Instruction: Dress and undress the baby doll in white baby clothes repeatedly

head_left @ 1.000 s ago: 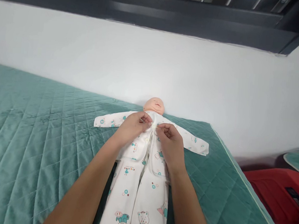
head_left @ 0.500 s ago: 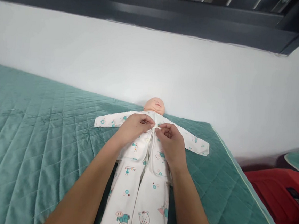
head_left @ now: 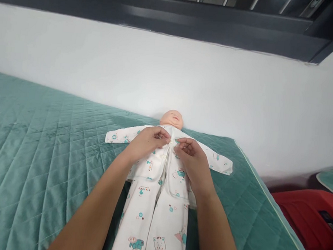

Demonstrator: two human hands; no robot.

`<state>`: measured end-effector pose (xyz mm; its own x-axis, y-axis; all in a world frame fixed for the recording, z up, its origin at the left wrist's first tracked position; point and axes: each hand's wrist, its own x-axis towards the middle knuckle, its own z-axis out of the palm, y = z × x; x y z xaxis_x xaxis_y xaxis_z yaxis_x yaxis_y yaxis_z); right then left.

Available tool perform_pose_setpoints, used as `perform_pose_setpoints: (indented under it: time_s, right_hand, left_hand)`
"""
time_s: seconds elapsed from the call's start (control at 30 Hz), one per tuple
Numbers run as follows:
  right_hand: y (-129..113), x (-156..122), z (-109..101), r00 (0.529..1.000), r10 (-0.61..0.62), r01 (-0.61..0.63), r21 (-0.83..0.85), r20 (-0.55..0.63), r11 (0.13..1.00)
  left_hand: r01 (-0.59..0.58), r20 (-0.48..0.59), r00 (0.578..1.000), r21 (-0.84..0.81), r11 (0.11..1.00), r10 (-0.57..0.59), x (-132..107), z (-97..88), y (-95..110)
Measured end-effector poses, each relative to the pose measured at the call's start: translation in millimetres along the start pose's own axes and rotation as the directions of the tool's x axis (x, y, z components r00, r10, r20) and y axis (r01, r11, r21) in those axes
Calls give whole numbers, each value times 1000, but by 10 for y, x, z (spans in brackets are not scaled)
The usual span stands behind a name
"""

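Observation:
A baby doll [head_left: 172, 119] lies on its back in a white baby jacket [head_left: 147, 169] with small coloured prints; its sleeves spread to both sides. My left hand [head_left: 150, 142] is closed in a pinch on the jacket's front edge, beside a small button [head_left: 171, 142] at the chest. My right hand [head_left: 192, 155] is on the other side of the opening, thumb and forefinger curled at the cloth of the other front edge. Another button [head_left: 164, 156] shows lower on the front. Below the chest the front edges lie apart, over matching white trousers [head_left: 167, 222].
A green quilted cover [head_left: 50, 146] lies under the doll, its piped edge running down on the right. Behind the head rises a white wall [head_left: 131, 63], below a dark window frame [head_left: 193, 22] with bars. A red case-like object [head_left: 301, 214] stands at the right.
My right hand has moved slightly to the right, away from the button, which now shows more plainly. My left hand keeps its pinch at the jacket's front.

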<state>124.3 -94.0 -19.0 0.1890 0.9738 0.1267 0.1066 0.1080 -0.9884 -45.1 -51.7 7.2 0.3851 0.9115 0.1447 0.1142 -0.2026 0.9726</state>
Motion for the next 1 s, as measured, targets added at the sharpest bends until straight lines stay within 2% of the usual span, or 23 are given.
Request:
perform_pose_setpoints:
  time_s: [0.13,0.23,0.33,0.43,0.57,1.0]
  right_hand:
    - [-14,1,-66,1000,11,-10,49,-17,999]
    - [10,-10,-72,998,-18,14,-78,-54,997]
    - [35,-34,-45,985,-151,126,-265,-78,956]
    - [59,-50,-19,953,-292,248,-357,-74,901]
    - [99,-48,-5,932,-357,311,-372,-59,875]
    - [131,-53,-6,918,-396,374,-318,-6,871]
  left_hand:
    - [5,-12,1000,43,999,-4,-25,-15,25]
    - [12,-28,1000,87,996,-10,-30,4,34]
    - [-5,-13,1000,115,993,6,-25,18,28]
    - [-23,-4,1000,135,991,23,-15,20,9]
    - [-23,-3,1000,131,991,24,-1,21,-17]
    - [-48,-11,999,159,986,50,1,47,-10]
